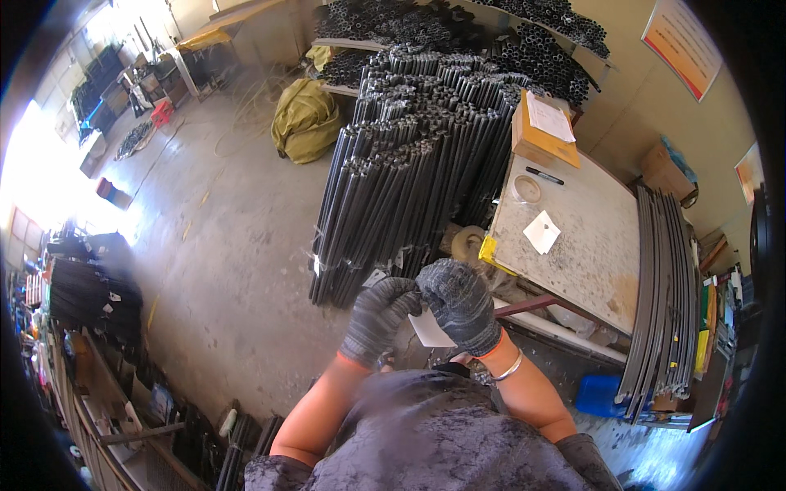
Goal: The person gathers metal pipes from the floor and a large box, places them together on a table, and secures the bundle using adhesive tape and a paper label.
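Both my hands wear grey knit gloves with orange cuffs and meet in front of my body. My left hand (379, 315) is closed, its fingertips pinched close against the right ones. My right hand (460, 304) is curled closed as well, a bangle on that wrist. Below and between them hangs a white paper tag (431, 329); its upper part is hidden by the gloves. What exactly each set of fingertips pinches is too small to make out. Just beyond my hands stand upright bundles of dark metal tubes (393, 196), a few with white tags.
To the right is a worktable (585, 237) holding a tape roll (526, 189), a black marker (544, 176), a white paper (542, 232) and a cardboard box (532, 135). Long dark strips (663, 295) lean at its right side. A green sack (307, 121) rests on the floor beyond.
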`<action>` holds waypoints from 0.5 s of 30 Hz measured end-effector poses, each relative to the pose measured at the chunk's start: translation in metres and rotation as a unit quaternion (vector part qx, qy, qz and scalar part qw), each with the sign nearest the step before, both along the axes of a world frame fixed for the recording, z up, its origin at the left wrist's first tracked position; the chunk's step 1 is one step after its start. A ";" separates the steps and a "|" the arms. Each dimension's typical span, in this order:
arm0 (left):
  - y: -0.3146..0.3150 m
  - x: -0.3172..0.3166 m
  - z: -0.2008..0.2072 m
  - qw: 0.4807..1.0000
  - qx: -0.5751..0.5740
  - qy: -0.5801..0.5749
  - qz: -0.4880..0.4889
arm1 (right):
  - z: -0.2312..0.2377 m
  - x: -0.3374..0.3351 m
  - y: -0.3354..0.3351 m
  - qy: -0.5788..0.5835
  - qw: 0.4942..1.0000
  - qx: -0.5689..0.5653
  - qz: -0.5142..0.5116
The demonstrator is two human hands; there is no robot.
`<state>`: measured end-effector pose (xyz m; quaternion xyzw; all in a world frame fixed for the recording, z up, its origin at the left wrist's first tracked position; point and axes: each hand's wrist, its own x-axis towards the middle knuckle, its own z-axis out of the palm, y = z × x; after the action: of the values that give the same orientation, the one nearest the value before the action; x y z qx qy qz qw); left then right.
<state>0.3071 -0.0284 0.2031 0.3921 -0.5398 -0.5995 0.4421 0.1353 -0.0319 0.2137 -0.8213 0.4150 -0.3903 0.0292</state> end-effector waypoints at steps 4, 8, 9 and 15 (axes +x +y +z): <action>-0.005 0.000 0.003 0.999 -0.009 -0.009 -0.043 | 0.003 -0.010 0.001 0.067 0.998 0.018 -0.005; -0.011 0.009 0.011 0.961 0.216 0.109 -0.132 | 0.007 -0.013 0.001 0.041 0.999 0.031 0.006; -0.012 0.009 0.004 0.954 0.223 0.151 -0.134 | 0.008 -0.010 0.000 0.061 0.998 -0.001 0.005; -0.014 0.006 -0.001 0.947 0.217 0.216 -0.099 | 0.021 -0.010 -0.001 0.010 1.000 -0.020 0.018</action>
<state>0.3130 -0.0422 0.2025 0.2844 -0.3236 -0.8134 0.3910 0.1251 -0.0333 0.2347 -0.8328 0.3927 -0.3899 0.0157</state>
